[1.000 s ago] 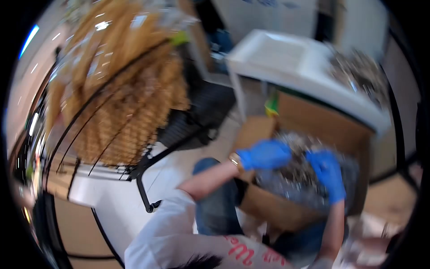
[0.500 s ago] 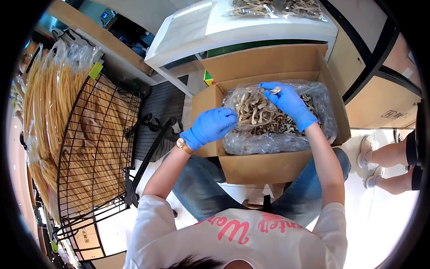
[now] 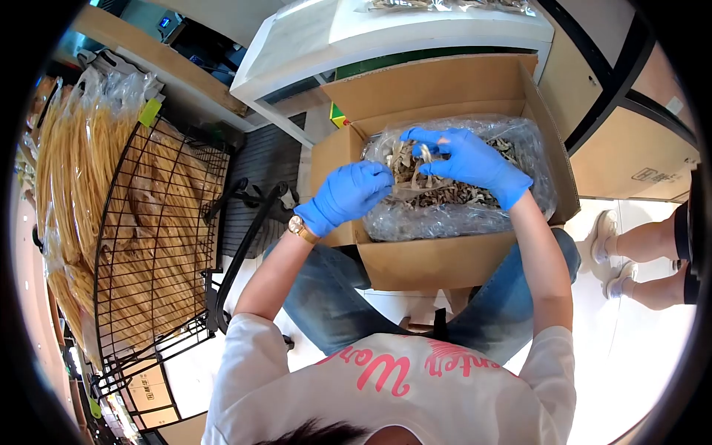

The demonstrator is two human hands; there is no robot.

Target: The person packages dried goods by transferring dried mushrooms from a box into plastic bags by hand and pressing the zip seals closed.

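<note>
Wearing a blue glove, my left hand (image 3: 351, 194) is closed in a pinch at the left edge of a clear plastic bag (image 3: 406, 191). Dried mushrooms (image 3: 402, 165) with pale stems show in this bag. Over its opening is my right hand (image 3: 463, 165), also gloved in blue, with thumb and fingers apart and pale mushroom pieces just by the fingertips. Beneath lies a large clear liner (image 3: 460, 225) full of more dried mushrooms (image 3: 445, 196), inside an open cardboard box (image 3: 437, 263). My right hand hides part of the contents.
A black wire cart (image 3: 159, 245) with long bagged yellowish sticks stands on the left. Behind the box is a white table (image 3: 400, 44) bearing bagged dried goods (image 3: 452, 4). Another person's legs (image 3: 653, 256) are at the right, near cartons (image 3: 630, 167).
My right hand has moved left over the small bag and its fingers have spread from around a mushroom piece. My left hand keeps its pinch. The view has shifted slightly.
</note>
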